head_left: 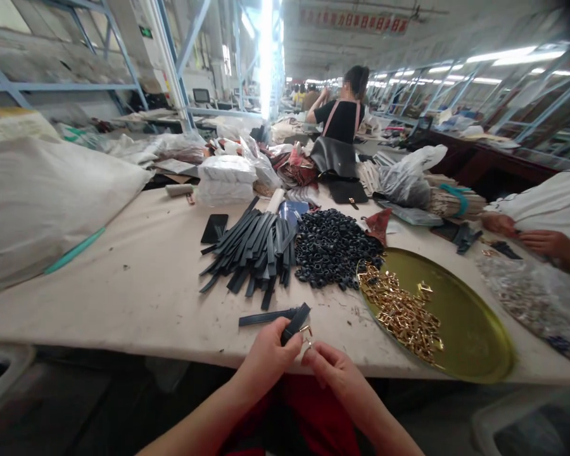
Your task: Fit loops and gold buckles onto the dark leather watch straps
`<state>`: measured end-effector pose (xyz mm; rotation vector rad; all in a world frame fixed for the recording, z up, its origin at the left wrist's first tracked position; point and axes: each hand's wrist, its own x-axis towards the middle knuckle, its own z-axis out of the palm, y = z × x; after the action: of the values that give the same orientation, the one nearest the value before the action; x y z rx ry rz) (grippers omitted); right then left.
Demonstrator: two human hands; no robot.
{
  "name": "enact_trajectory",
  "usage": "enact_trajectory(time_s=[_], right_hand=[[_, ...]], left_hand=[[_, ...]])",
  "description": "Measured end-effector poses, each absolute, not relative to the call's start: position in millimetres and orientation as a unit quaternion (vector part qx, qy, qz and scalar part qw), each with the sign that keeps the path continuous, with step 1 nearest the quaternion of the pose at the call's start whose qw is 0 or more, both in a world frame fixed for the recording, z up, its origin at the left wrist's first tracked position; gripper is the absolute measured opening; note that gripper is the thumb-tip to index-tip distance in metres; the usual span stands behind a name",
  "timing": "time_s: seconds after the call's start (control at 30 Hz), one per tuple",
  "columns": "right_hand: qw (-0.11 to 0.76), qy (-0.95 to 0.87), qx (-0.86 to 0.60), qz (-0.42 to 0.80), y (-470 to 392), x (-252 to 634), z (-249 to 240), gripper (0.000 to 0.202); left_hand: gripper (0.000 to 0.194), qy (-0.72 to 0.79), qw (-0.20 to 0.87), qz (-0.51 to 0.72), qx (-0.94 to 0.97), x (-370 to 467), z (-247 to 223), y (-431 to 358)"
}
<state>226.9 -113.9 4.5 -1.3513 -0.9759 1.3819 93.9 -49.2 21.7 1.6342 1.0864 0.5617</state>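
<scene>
Left hand (270, 349): here it pinches a dark strap (296, 323)!
Right hand (331, 367): and it's nipping a gold buckle (307, 330)!
Tray (472, 323): loose buckles (406, 316) piled.

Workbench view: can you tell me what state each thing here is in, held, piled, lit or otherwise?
Left hand: closed on a dark strap
Right hand: pinching at a gold buckle
Loose strap: lying on the table, apart from the pile
Strap pile: heaped, ends fanned
Black loops: heaped loose
Tray: partly covered
Gold fittings: heaped in the tray
Phone: flat, screen dark
Ceiling lights: lit
</scene>
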Motion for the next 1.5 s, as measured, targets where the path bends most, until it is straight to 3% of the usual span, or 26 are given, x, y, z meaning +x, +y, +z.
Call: enact_trajectory(time_s=[0.13, 0.3, 0.47, 0.73, 0.9, 1.03, 1.13, 1.37, 1.5], right_hand=[[0.488, -0.473, -0.559, 0.474, -121, 228, 5, 0.015], [0.529, -0.346, -0.57, 0.526, -117, 227, -7, 0.018], [0.636, -0.066, -0.478, 0.602, -103, 221, -10, 0.024], [0.634, 0.068, -0.41, 0.652, -89, 224, -23, 0.025], [0.609, -0.005, -0.441, 0.66, -86, 220, -25, 0.023], [0.615, -0.109, -0.499, 0.601, -88, 212, -23, 0.023], [0.603, -0.154, -0.537, 0.569, -92, 214, -24, 0.024], [0.592, -0.079, -0.434, 0.675, -98, 214, -22, 0.02], [0.565, -0.208, -0.542, 0.586, -110, 208, -20, 0.021]], left_hand=[[0.016, 0.429, 0.571, 0.164, 0.681, 85, 18, -49], [0.022, 0.4, 0.625, 0.121, 0.659, 75, 18, -51], [0.026, 0.392, 0.582, 0.101, 0.706, 68, 17, -47], [0.023, 0.378, 0.523, 0.05, 0.762, 79, 9, -28], [0.021, 0.387, 0.551, 0.076, 0.735, 92, 3, -22], [0.008, 0.422, 0.645, 0.084, 0.632, 100, 0, -26], [0.017, 0.422, 0.688, 0.082, 0.585, 101, -2, -30], [0.026, 0.401, 0.701, 0.113, 0.579, 96, -2, -42], [0.025, 0.437, 0.667, 0.13, 0.589, 92, 7, -54]])
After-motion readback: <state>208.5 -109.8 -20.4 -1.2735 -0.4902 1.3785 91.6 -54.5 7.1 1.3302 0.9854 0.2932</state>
